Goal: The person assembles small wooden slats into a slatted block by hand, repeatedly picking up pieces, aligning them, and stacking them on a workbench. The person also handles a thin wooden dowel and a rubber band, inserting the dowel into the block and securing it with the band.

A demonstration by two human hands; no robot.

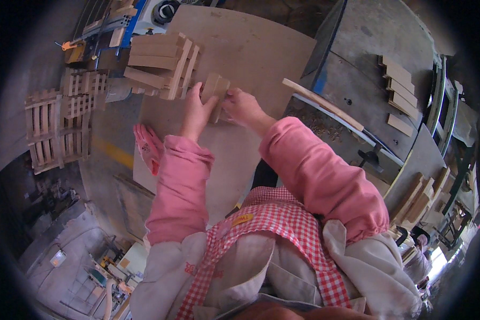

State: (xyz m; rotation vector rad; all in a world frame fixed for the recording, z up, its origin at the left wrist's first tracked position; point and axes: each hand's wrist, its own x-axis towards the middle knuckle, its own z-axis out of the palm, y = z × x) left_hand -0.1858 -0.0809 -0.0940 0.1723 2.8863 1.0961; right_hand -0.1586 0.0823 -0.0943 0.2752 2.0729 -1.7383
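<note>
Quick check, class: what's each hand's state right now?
Left hand: closed, holding wooden pieces.
Right hand: curled at the pieces' right edge; grip can't be told.

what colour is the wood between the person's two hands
Light brown; the wood shows best in the head view, the only one.

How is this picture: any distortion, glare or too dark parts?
In the head view, the metal rails at right look bowed; the corners are black; a bright patch glares at lower right; the left hand and right hand show no glare.
</note>
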